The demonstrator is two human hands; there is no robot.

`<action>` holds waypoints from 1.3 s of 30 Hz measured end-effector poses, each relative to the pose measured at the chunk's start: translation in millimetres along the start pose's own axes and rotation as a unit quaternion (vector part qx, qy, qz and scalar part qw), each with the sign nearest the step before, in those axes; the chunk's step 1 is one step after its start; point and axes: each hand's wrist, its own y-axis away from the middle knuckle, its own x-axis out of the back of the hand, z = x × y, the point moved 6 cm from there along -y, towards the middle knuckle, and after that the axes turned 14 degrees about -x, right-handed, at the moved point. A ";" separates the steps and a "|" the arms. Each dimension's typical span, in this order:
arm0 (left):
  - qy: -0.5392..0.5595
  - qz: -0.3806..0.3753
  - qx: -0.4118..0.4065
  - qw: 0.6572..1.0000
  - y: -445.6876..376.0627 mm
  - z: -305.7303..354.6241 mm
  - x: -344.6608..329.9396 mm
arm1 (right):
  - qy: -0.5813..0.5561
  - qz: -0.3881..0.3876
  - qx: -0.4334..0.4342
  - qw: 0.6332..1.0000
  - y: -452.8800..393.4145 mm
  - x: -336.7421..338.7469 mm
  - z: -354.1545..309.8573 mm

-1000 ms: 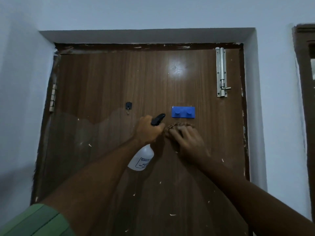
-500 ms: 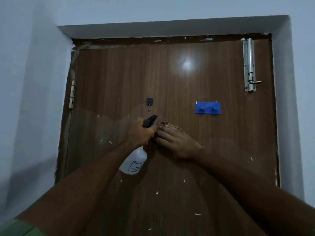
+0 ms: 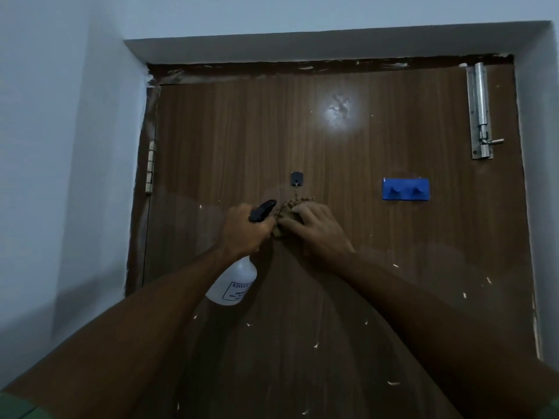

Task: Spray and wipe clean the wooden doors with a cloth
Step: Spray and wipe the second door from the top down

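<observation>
**Two hands meet in the middle of the brown door**

The big brown wooden door (image 3: 348,140) fills most of the view. It sits in a pale wall (image 3: 60,146). Little white flecks are dotted over its lower half, and a bright spot of light shines near 12 o'clock.

A long silver bolt (image 3: 480,111) is fixed at 2 o'clock, by the door's right edge. A small silver hinge (image 3: 150,166) is on the left edge at 9 o'clock.

The left hand (image 3: 245,229) is at the middle of the door. Its fingers are curled tight round the neck of a spray bottle (image 3: 233,282). The white bottle hangs down from the hand toward 7 o'clock, and its black top pokes out above the knuckles.

The right hand (image 3: 314,228) is just beside the left hand, touching it. Its fingers are bent over a brown cloth (image 3: 289,207) and press it on the door. Only a bumpy bit of the cloth shows past the fingertips.

A blue hook rack (image 3: 405,189) with two pegs sits at 3 o'clock from the hands, a bit higher. A tiny black hook (image 3: 297,179) is just above the cloth, at 12 o'clock from it.
</observation>
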 end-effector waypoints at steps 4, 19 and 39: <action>0.000 0.010 0.015 1.000 -3.6 -14.7 8.0 | 0.030 0.079 -0.150 0.985 -48.4 11.0 4.9; 0.015 0.038 -0.005 0.999 4.5 -29.2 38.6 | 0.098 0.114 -0.098 0.984 -86.5 -5.2 -30.4; -0.035 0.034 0.036 0.998 58.0 -59.5 107.5 | 0.049 -0.103 0.213 0.970 -32.1 -68.7 -120.1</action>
